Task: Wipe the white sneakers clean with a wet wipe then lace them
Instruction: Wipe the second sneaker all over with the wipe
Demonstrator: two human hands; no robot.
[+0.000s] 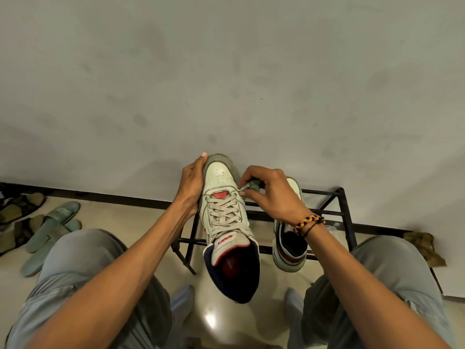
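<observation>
A white sneaker [221,180] with beige laces, a red tongue patch and a dark blue collar is held up in front of me, toe pointing away. My left hand [191,185] grips its left side near the toe. My right hand [266,192] pinches a crumpled grey wet wipe [253,185] against the sneaker's right side, beside the lowest eyelets. The second white sneaker [289,250] stands on a black metal rack [344,215] to the right, partly hidden by my right wrist.
My knees in grey trousers frame the lower view. Green slippers [50,222] and other footwear lie on the tiled floor at the left. A crumpled brownish cloth [422,245] lies at the right by the wall. A grey wall stands close ahead.
</observation>
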